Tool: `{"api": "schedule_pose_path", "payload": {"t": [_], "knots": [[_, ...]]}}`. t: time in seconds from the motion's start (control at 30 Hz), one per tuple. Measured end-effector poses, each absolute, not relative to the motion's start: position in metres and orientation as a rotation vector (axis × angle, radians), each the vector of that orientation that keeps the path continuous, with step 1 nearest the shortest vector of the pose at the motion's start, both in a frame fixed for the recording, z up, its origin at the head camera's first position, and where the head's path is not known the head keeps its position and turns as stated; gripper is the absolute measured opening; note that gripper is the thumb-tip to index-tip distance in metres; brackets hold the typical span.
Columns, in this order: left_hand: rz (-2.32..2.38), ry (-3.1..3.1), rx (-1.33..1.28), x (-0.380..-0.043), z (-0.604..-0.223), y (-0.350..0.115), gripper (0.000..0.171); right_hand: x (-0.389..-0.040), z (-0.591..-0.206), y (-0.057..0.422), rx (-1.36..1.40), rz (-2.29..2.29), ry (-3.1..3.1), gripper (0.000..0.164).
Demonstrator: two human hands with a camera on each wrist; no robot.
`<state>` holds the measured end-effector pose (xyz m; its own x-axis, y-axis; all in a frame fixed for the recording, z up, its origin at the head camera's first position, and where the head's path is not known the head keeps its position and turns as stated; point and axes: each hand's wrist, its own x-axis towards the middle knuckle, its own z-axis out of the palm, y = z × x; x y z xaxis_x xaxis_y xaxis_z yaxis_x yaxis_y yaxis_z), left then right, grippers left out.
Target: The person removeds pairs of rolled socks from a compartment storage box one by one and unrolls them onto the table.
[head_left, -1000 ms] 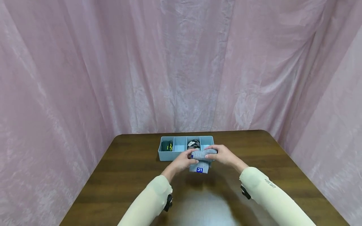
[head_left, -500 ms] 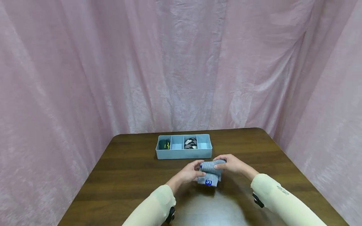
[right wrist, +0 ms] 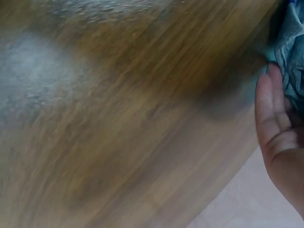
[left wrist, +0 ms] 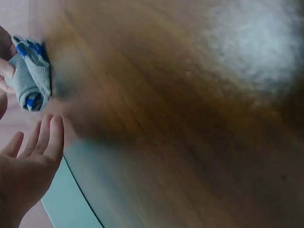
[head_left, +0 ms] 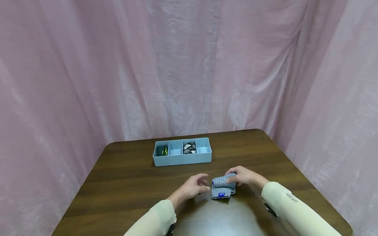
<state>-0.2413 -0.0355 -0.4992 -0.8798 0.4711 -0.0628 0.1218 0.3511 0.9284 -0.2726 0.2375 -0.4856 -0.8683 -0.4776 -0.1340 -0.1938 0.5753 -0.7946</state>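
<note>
A partly rolled pair of grey socks (head_left: 220,190) with blue patches lies close over the table in front of me, its flat cuff toward me. My right hand (head_left: 242,176) grips the roll from its right end, thumb on the near side. Just left of the socks is my left hand (head_left: 191,186), its fingers loosely bent and holding nothing. In the left wrist view, a gap separates the left fingers (left wrist: 55,135) from the rolled socks (left wrist: 29,85). The right wrist view catches my right hand (right wrist: 278,126) against the grey knit (right wrist: 292,52) at the frame's edge.
A light blue organizer box (head_left: 183,159) with a row of compartments stands farther back on the wooden table (head_left: 124,183). Dark green rolled socks (head_left: 161,150) fill its leftmost compartment; black-and-white argyle socks (head_left: 189,148) sit in the third. Pink curtains (head_left: 177,65) hang behind.
Both hands brought the socks back from the box toward me and rightward. The left hand has let go and moved off to the left. The right hand keeps its grip. The head view has turned slightly.
</note>
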Motion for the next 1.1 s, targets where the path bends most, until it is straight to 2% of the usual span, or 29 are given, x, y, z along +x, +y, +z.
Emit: {"api": "schedule_pose_path", "payload": {"t": [0.33, 0.5, 0.63, 0.77, 1.1], "knots": [[1.487, 2.534, 0.626, -0.235, -0.502, -0.026, 0.037, -0.275, -0.489, 0.234, -0.773, -0.999, 2.848, 0.029], [1.497, 2.592, 0.641, -0.232, -0.504, -0.016, 0.034, -0.267, -0.491, 0.235, -0.907, -0.935, 2.978, 0.022], [1.468, 2.634, 0.657, -0.232, -0.505, -0.011, 0.032, -0.262, -0.489, 0.235, -1.015, -0.751, 3.028, 0.024], [1.419, 2.661, 0.643, -0.23, -0.508, -0.007, 0.031, -0.261, -0.487, 0.238, -1.04, -0.673, 3.004, 0.026], [1.201, 2.713, 0.797, -0.223, -0.517, 0.008, 0.021, -0.26, -0.493, 0.249, -0.974, -0.72, 2.958, 0.021]]}}
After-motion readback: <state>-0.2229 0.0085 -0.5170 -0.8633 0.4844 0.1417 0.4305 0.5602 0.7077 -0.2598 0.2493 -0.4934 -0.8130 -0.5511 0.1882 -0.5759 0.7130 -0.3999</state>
